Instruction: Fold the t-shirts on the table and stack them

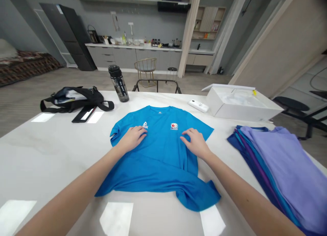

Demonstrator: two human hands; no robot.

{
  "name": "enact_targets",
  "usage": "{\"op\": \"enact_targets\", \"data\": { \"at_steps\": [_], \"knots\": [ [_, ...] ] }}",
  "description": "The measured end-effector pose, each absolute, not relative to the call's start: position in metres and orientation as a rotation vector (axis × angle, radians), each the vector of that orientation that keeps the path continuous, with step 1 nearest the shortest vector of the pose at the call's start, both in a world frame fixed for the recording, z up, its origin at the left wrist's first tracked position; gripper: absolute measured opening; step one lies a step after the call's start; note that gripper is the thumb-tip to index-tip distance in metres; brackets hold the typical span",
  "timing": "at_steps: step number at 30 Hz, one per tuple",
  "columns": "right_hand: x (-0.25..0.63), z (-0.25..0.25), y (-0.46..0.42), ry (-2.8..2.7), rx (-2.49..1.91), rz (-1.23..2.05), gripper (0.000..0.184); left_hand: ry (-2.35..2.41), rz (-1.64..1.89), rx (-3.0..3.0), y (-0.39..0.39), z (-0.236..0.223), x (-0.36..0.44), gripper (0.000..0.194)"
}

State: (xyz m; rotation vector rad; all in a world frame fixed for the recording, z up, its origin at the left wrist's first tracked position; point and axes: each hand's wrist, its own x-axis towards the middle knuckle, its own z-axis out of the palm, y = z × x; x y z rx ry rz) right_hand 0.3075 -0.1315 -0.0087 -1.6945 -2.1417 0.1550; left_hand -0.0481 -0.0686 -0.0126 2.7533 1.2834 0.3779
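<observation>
L hand (134,138) & R hand (195,142) over blue tee (160,147) w/ 2 chest logos (174,126), thumbs & fingers (138,128) apart.

A: ok so where's everything at?
B: T-shirt (158,151) is mid-frame on the table (58,157), left hand (133,138) and right hand (197,143) over it. Bag (81,97) is upper left, bottle (119,86) just right of it.
A: and the right side?
B: Box (242,110) at upper right, clothes pile (288,174) lower right, in front of it. Chair (145,70) is beyond the table, upper centre, kitchen counter (166,56) further back.
</observation>
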Motion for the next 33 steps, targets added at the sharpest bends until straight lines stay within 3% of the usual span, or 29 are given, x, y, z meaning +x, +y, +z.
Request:
{"op": "enact_targets", "data": {
  "at_steps": [7, 15, 19, 23, 33],
  "knots": [
    [0.251, 0.000, -0.217, -2.339, -1.653, 0.272, 0.019, 1.219, 0.300, 2.707, -0.158, 0.001, -0.019, 0.028],
    [0.254, 0.012, -0.292, -2.333, -1.843, 0.233, 0.041, 1.490, 0.303, 2.716, -0.221, 0.012, -0.054, 0.042],
    [0.256, 0.024, -0.318, -2.412, -1.779, 0.304, 0.026, 1.288, 0.320, 2.794, -0.247, 0.023, -0.059, 0.031],
    [0.251, 0.033, -0.352, -2.412, -1.720, 0.369, 0.028, 1.247, 0.228, 2.748, -0.284, 0.035, -0.056, 0.023],
    [0.257, 0.026, -0.451, -2.540, -1.614, 0.062, 0.027, 1.301, 0.079, 2.943, -0.397, 0.023, -0.074, 0.014]
  ]
}}
